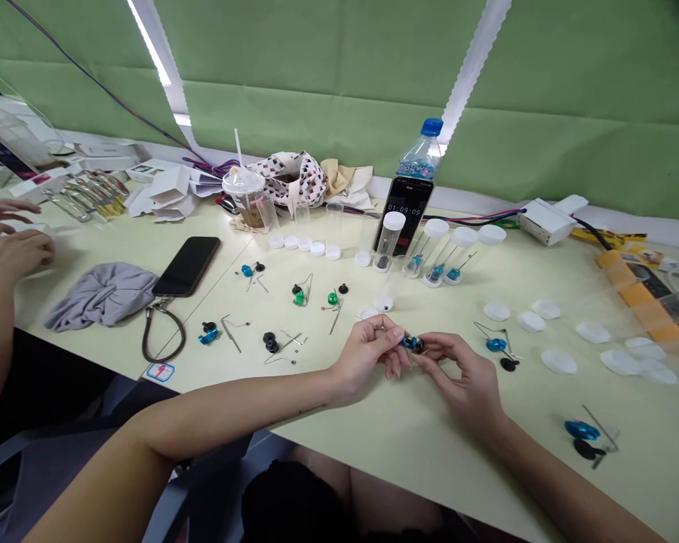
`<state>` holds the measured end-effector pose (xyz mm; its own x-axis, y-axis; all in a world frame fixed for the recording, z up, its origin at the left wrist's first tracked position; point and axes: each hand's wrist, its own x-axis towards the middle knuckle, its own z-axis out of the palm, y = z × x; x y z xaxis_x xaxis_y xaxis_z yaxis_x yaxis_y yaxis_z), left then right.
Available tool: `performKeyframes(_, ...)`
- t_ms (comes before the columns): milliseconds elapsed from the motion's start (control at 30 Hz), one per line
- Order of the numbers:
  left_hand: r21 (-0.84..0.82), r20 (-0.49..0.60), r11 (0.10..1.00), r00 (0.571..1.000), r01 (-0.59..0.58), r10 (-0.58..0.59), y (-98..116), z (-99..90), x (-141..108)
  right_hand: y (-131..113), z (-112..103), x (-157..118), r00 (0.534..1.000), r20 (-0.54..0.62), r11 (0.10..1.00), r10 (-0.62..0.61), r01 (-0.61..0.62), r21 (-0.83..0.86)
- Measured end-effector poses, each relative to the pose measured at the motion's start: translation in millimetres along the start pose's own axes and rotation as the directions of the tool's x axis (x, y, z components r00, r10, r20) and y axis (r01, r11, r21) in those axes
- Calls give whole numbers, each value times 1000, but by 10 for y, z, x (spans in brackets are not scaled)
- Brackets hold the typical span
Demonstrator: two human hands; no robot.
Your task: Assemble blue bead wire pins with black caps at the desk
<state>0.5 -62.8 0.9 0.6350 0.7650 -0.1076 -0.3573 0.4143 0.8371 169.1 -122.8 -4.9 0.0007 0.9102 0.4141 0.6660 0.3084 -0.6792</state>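
My left hand [373, 351] and my right hand [464, 377] meet above the table, fingertips pinched on a small blue-and-black part [412, 344]. The fingers cover much of it. Just behind my left hand lies a clear tube [385, 302] with a white end. To the right of my hands is a set with a blue part [496, 345], a black knob-like piece [509, 364] and thin bent wires. Another blue part [582, 430] lies nearer the right front, beside a black piece and a bent metal key.
More sets with green [299, 298], blue [208, 336] and black [270, 342] parts lie left of my hands. Filled tubes [389, 243] stand by a propped phone [404, 211] and a bottle [422, 154]. White caps [559, 362] lie right. A co-worker's hands [14, 245] are far left.
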Motion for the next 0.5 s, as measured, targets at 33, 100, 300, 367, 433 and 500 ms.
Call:
performKeyframes(33,2,1,1000,1000,0,0,-2,2,0,-1,2,-1,1000,-4,1000,-7,7,-12)
performKeyframes(100,7,5,1000,1000,0,0,-6,5,0,-6,2,-1,1000,-3,1000,-15,15,-22)
performKeyframes(300,20,20,1000,1000,5,-6,-20,2,-4,-36,-22,12,999,34,1000,-6,6,-7)
performKeyframes(367,19,24,1000,1000,3,-4,-21,2,-7,-38,-28,17,999,48,1000,5,-4,-8)
performKeyframes(433,16,29,1000,1000,1,-2,-20,2,-9,-36,-32,20,998,58,1000,11,-11,-8)
performKeyframes(500,17,33,1000,999,5,-5,-18,4,-13,-32,-35,19,998,68,1000,17,-17,-3)
